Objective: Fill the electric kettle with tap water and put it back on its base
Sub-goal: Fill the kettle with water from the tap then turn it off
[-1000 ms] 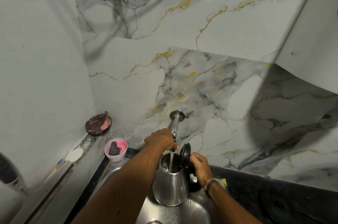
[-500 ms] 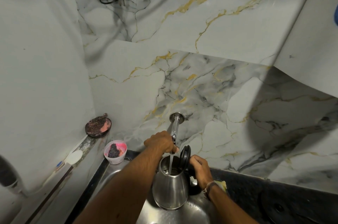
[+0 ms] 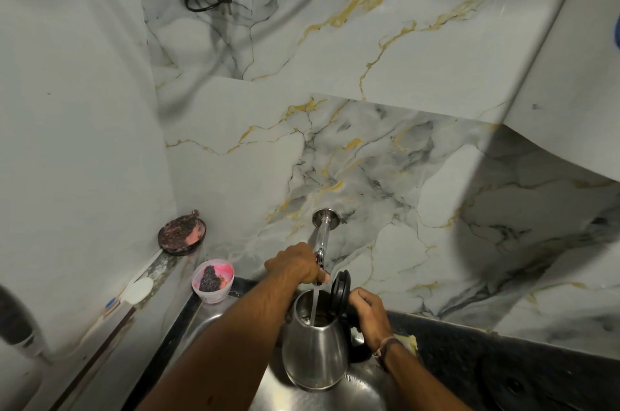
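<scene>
Steel kettle [image 3: 315, 348] stands upright over the sink [image 3: 208, 323], between the two hands, with its black lid [image 3: 340, 286] flipped open and standing on edge at the rim nearest the right hand. A thin stream of water [image 3: 314, 305] falls from the tap [image 3: 322, 242] straight into the open mouth.

The left hand [image 3: 297, 264] sits just above the kettle, fingers curled closed around the tap's handle at the spout end. The right hand [image 3: 369, 311] is wrapped around the kettle's dark handle, below and beside the raised lid, bearing its weight.

Against the pictures from a second ago, very little has moved: the same grip on the tap, the same hold on the handle, the same stream landing inside. The view has merely drifted a touch. What that means, I judge, is that filling is under way and steady, not starting or ending. The water level inside is too dark to read, so how full the kettle is cannot be told.

Left of the left hand, on the ledge, rest a pink cup [image 3: 213, 280] holding a dark scrubber and, further back, a round dish [image 3: 182, 232]. A dark round shape beyond the right wrist, on the counter, may be the base [image 3: 513, 385], though it is too dim to be sure.

Shutting the tap, closing the lid and carrying the kettle across remain to do.
</scene>
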Demonstrator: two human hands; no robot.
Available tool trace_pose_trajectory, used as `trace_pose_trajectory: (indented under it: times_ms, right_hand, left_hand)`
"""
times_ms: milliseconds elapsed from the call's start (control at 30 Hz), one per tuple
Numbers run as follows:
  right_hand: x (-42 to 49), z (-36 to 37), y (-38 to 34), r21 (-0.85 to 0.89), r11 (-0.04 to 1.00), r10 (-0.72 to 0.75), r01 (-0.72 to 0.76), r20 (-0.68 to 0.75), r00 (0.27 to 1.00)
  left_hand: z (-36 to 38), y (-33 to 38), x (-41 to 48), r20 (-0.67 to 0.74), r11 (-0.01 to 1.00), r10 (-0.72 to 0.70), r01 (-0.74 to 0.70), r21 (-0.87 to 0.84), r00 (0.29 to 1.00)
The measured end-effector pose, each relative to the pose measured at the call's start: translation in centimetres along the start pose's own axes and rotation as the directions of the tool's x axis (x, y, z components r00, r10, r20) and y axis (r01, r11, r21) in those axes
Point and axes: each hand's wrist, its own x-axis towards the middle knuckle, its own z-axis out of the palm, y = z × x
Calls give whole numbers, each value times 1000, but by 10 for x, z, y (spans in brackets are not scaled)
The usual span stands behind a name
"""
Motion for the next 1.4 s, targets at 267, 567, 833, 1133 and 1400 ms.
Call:
trace_pose_trajectory:
  times_ms: [267, 567, 833, 1133, 1400]
  right_hand:
    - [3, -4, 0, -5, 1000, 8, -8, -3, 1000]
    - [10, -4, 7, -14, 1000, 24, -25, -11, 1000]
    - [9, 1, 13, -39, 998, 45, -46, -20, 999]
    - [8, 3, 13, -11, 999, 40, -40, -24, 999]
    - [8, 1, 17, -4, 999, 38, -38, -31, 999]
  left_hand:
    - [1, -2, 4, -37, 998, 9, -11, -54, 999]
    - [0, -3, 4, -27, 998, 18, -20, -61, 999]
    - [2, -3, 6, -42, 998, 10, -13, -62, 999]
    - [3, -4, 7, -50, 998, 16, -19, -60, 999]
    - [3, -4, 5, -65, 999, 10, -13, -51, 998]
